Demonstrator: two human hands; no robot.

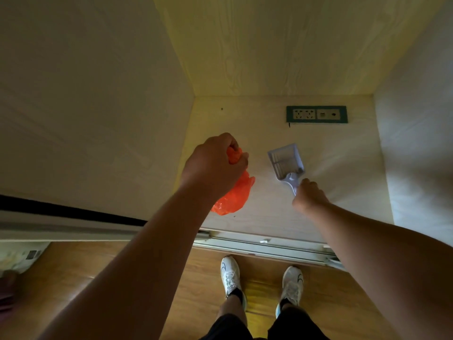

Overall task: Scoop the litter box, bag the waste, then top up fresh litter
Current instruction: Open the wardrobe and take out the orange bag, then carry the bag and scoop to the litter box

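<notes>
Your left hand [215, 165] grips bunched neck of orange plastic bag [232, 197]; your right hand [309, 196] clamps handle of slotted litter scoop [286, 165], both inside wooden cabinet [282, 69]. Litter box not in view; bag looks nearly empty, so scooping, bagging, topping up likely remain.

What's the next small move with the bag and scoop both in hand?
Probably lift both clear of the cabinet floor. The left hand grips the orange bag by its bunched top, the right hand holds the scoop handle, and no litter box is in view.
</notes>
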